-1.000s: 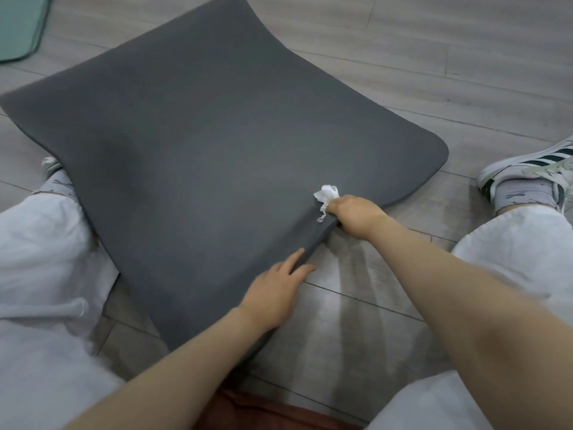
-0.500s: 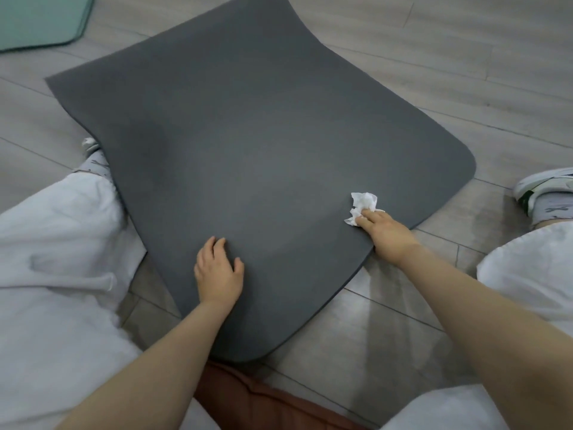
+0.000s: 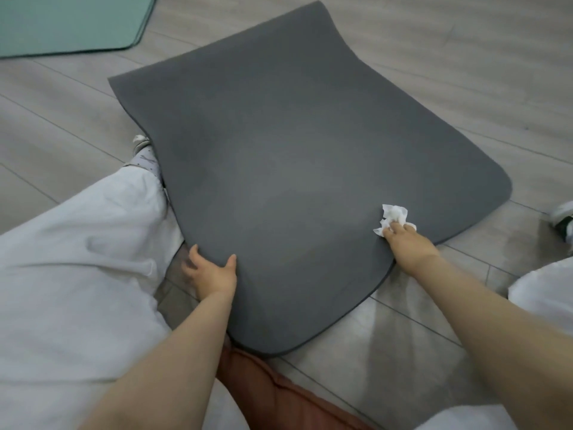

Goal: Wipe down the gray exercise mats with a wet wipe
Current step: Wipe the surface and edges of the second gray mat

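A dark gray exercise mat [image 3: 279, 156] lies on the wooden floor between my spread legs. A crumpled white wet wipe [image 3: 393, 218] sits on the mat near its right edge, and my right hand [image 3: 406, 243] holds it against the surface. My left hand [image 3: 212, 273] grips the mat's near left edge, thumb on top and fingers curled underneath, where the edge is raised a little off the floor.
A teal mat [image 3: 68, 23] lies at the far left. My white trouser legs [image 3: 77, 259] flank the gray mat, with a sneaker [image 3: 562, 217] at the right edge. A rust-coloured cushion [image 3: 273, 395] lies under me. Wet streaks [image 3: 403, 330] mark the floor by the mat's near corner.
My left hand slid from flat on the mat to its left edge and took hold of it. My right hand with the wipe stayed near the mat's right edge. The view shifted left.
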